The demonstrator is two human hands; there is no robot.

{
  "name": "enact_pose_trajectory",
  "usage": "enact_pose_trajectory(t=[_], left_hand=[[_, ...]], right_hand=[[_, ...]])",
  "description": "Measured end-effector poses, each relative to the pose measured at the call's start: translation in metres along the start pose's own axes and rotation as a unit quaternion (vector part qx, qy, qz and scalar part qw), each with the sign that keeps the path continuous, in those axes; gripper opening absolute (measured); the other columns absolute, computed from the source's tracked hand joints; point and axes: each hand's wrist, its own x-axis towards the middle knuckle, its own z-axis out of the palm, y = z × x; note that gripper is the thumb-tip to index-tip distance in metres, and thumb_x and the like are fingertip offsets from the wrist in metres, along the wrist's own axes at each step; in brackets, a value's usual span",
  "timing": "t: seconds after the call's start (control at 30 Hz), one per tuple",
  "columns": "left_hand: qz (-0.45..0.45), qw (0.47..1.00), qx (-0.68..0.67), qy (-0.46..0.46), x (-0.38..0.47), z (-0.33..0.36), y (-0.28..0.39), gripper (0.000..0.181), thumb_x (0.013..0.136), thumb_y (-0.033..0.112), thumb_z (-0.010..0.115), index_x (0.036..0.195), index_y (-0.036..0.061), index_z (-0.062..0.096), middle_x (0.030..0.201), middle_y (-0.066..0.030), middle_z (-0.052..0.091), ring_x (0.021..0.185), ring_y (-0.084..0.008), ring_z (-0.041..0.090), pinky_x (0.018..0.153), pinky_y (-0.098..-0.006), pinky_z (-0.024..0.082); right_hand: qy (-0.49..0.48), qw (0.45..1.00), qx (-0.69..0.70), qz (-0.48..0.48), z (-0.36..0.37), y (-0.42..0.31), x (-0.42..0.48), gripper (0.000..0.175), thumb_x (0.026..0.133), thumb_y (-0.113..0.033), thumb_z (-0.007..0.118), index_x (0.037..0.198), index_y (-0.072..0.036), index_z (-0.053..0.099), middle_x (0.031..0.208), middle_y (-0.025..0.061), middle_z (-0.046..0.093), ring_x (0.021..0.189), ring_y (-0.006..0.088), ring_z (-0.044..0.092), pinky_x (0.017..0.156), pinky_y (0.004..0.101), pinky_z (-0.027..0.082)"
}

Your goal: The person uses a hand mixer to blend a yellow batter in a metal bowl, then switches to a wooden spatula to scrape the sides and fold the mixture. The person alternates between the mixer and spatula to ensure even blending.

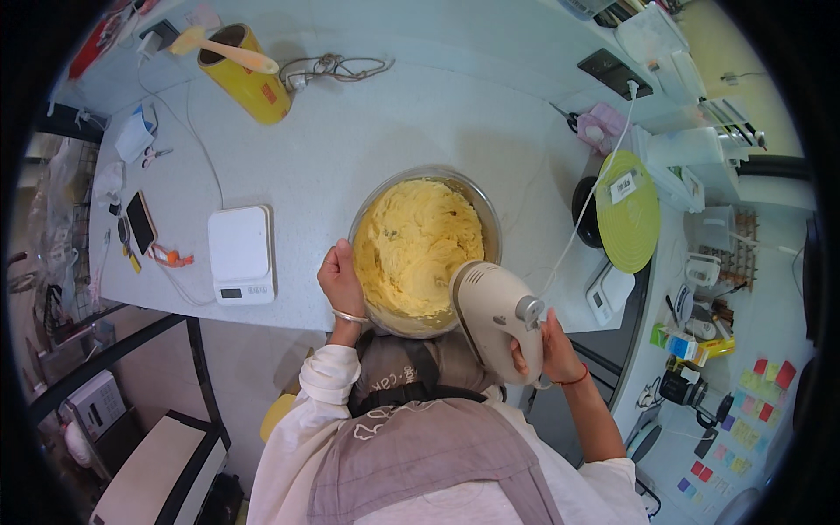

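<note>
A round metal mixing bowl (493, 223) stands at the front edge of the table, holding a thick, pale yellow creamy mixture (420, 243). At its left side, my left hand (342, 279) grips the bowl's rim, thumb up. My right hand (551, 348) is closed around the handle of a beige electric hand mixer (495, 308), whose head leans over the bowl's lower right. The beaters are mostly hidden by the mixer body and the mixture, so whether they spin cannot be told. A white cord runs from the mixer up to a wall socket.
Left of the bowl lie a white digital scale (241, 249) and a smartphone (141, 222). A yellow cylinder (252, 82) with a spatula (230, 54) across it stands at the back. To the right are a green round mat (628, 216) and a second scale (610, 292).
</note>
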Motion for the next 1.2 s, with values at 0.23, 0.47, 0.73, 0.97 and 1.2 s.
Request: enact_pose_trajectory(t=[0.23,0.47,0.73,0.97,1.2], left_hand=[[-0.003,1.0,-0.005,0.005,0.0,0.003,0.0,0.039,0.094,0.031,0.047,0.063,0.0082,0.045,0.061,0.0086,0.039,0.057,-0.0021,0.03,0.05,-0.0198,0.028],[-0.007,1.0,-0.011,0.003,0.006,0.003,-0.008,0.04,0.093,0.029,0.049,0.061,0.0062,0.042,0.059,0.0085,0.037,0.057,-0.0024,0.027,0.048,-0.0205,0.026],[-0.012,1.0,-0.015,0.011,0.004,0.005,-0.005,0.038,0.094,0.029,0.048,0.064,0.0063,0.047,0.061,0.0082,0.04,0.058,-0.0023,0.031,0.05,-0.02,0.029],[-0.017,1.0,-0.005,0.015,0.004,0.002,-0.005,0.039,0.094,0.029,0.048,0.061,0.0083,0.041,0.061,0.0086,0.035,0.059,-0.0028,0.028,0.05,-0.0208,0.026],[-0.009,1.0,-0.005,0.024,0.007,0.004,-0.015,0.04,0.094,0.03,0.048,0.061,0.0075,0.039,0.06,0.0078,0.034,0.059,-0.0035,0.028,0.05,-0.0221,0.027]], right_hand=[[-0.053,0.996,-0.066,0.036,-0.006,-0.013,0.01,0.062,0.09,-0.058,0.03,0.087,-0.001,0.054,0.06,0.0057,0.052,0.048,0.0127,0.048,0.047,0.024,0.039],[-0.066,0.989,-0.127,0.04,0.035,-0.022,0.022,0.06,0.088,-0.059,0.037,0.083,-0.001,0.053,0.06,0.0044,0.052,0.048,0.0105,0.048,0.045,0.0217,0.038],[-0.057,0.991,-0.119,-0.035,0.039,-0.036,0.047,0.055,0.083,-0.058,0.049,0.082,-0.003,0.054,0.06,0.0032,0.052,0.05,0.0098,0.049,0.049,0.021,0.039],[-0.054,0.991,-0.122,0.013,0.049,-0.049,0.043,0.049,0.079,-0.053,0.06,0.081,-0.005,0.054,0.058,0.0025,0.051,0.05,0.0097,0.048,0.048,0.0209,0.038],[-0.057,0.985,-0.162,-0.001,0.045,-0.045,0.024,0.049,0.079,-0.053,0.06,0.08,-0.004,0.053,0.058,0.0022,0.05,0.049,0.0088,0.046,0.046,0.0219,0.036]])
